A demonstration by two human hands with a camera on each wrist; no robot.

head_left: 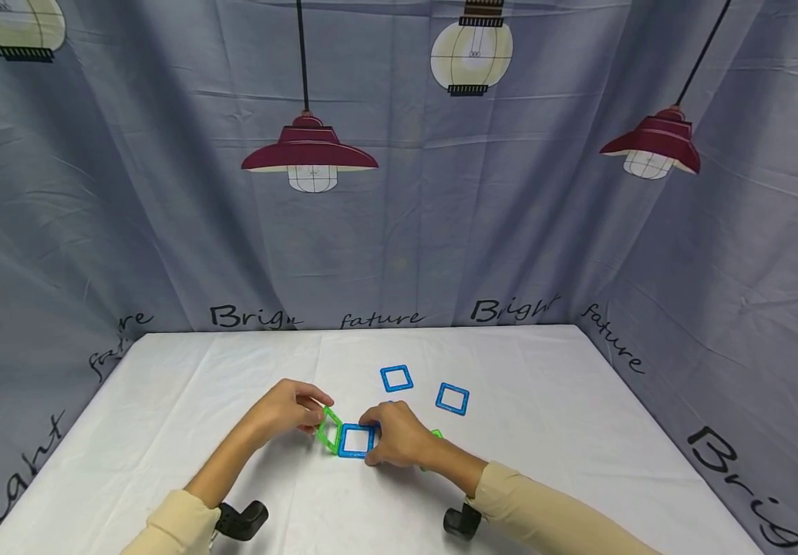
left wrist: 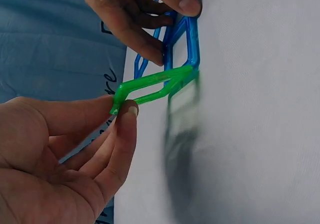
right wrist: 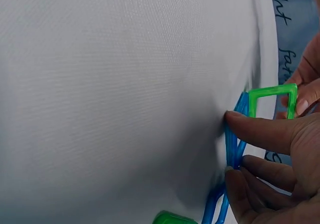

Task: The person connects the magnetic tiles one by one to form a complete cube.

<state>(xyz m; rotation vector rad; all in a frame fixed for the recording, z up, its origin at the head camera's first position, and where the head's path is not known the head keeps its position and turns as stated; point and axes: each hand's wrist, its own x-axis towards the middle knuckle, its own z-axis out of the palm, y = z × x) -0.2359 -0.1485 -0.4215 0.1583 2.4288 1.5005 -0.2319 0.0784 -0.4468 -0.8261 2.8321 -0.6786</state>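
My left hand (head_left: 291, 408) pinches one edge of a green square magnetic tile (left wrist: 150, 79) between thumb and fingertips. The green tile is tilted, with its pinched edge raised and its opposite edge against a blue square magnetic tile (head_left: 352, 455). With thumb and fingers on opposite edges, my right hand (head_left: 399, 435) holds that blue tile low at the table. In the right wrist view, the right thumb covers part of the blue tile (right wrist: 231, 144), and the green tile (right wrist: 272, 91) stands up beyond it. Both tiles are open frames.
Two more blue square tiles lie behind the right hand, one farther back (head_left: 399, 388) and another to its right (head_left: 451, 411). A green piece (head_left: 436, 434) shows partly from behind the right hand. The white-covered table (head_left: 544, 370) meets grey-blue printed curtains (head_left: 399, 254) at the back and sides.
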